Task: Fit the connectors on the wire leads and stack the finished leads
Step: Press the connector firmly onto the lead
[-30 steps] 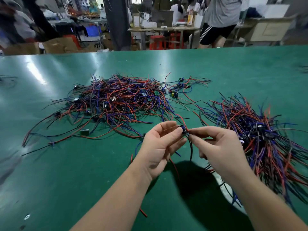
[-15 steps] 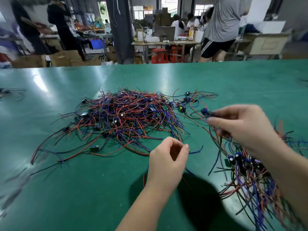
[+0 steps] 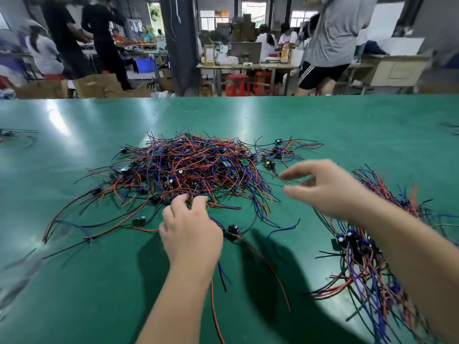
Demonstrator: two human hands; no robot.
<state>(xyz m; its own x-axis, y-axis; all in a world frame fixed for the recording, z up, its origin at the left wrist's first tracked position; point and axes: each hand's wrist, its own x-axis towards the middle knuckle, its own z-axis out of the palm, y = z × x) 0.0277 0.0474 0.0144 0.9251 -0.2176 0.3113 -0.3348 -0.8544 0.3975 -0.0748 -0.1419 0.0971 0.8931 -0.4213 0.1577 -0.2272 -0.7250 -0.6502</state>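
A big tangle of red, blue and black wire leads [image 3: 198,167] lies on the green table [image 3: 74,281]. My left hand [image 3: 191,232] is at its near edge, fingertips curled down and pinching wires of a lead there. A small black connector [image 3: 232,230] with trailing red and blue wires lies just right of that hand. My right hand [image 3: 325,187] hovers between the two piles, fingers spread, holding nothing. The stack of finished leads [image 3: 367,247] lies at the right, partly under my right forearm.
A few loose leads with connectors [image 3: 278,151] lie at the far right of the big pile. More wires [image 3: 10,135] sit at the table's left edge. Beyond the far edge are people, workbenches, red stools and cardboard boxes.
My right hand carried a lead to the right-hand stack, let it go and now hangs empty. My left hand reached forward into the near edge of the big pile.
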